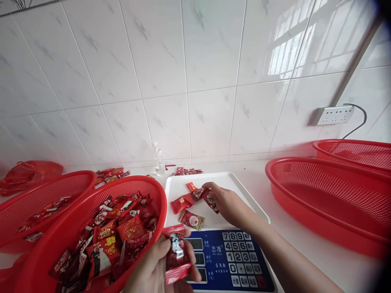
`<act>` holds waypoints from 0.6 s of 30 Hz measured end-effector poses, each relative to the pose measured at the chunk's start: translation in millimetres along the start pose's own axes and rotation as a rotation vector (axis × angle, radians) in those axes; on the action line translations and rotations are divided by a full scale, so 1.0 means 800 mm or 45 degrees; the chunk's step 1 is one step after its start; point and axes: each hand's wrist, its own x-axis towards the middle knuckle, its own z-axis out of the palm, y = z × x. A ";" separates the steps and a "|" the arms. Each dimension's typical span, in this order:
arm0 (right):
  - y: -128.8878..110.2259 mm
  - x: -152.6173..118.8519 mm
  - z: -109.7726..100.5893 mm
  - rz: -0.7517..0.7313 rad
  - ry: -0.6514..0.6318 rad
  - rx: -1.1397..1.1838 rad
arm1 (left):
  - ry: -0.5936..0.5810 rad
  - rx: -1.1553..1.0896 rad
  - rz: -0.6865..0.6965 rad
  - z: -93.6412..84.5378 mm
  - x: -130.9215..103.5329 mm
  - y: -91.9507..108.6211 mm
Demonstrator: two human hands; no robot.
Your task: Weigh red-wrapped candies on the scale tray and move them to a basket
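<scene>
My left hand (159,262) is closed on a red snack packet (177,252) with shiny pink ends, in front of the scale's blue panel. Over the white tray (244,195) of the scale, my right hand (227,203) pinches a dark red snack packet (210,202). Beside it on the tray lie an orange-red packet (182,202), a brown-red packet (197,194) and a gold-and-red packet (192,220). A keypad (242,258) fills the panel's right side; my left hand partly covers the displays (200,259).
A red basket (161,199) full of wrapped snacks stands at left, with another red basket (88,177) beyond it. Two red baskets (305,165) are on the right. A clear plastic bottle (158,158) and loose packets (186,171) lie near the tiled wall. A power strip (334,115) is mounted there.
</scene>
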 end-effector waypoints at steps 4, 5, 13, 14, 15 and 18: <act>0.004 -0.002 -0.001 0.025 0.021 -0.045 | -0.243 -0.059 0.035 -0.014 0.039 -0.022; 0.004 -0.002 -0.002 0.021 0.042 -0.066 | -0.276 -0.073 0.041 -0.017 0.043 -0.023; -0.037 0.026 0.014 -0.408 -0.069 -0.155 | -0.311 0.029 -0.119 -0.048 0.055 -0.052; -0.042 0.031 0.020 -0.470 -0.115 -0.171 | -0.336 0.090 -0.099 -0.050 0.058 -0.057; -0.046 0.036 0.025 -0.520 -0.158 -0.188 | -0.361 0.150 -0.085 -0.051 0.060 -0.061; -0.052 0.050 0.033 -0.579 -0.249 -0.235 | -0.427 0.303 -0.066 -0.053 0.065 -0.066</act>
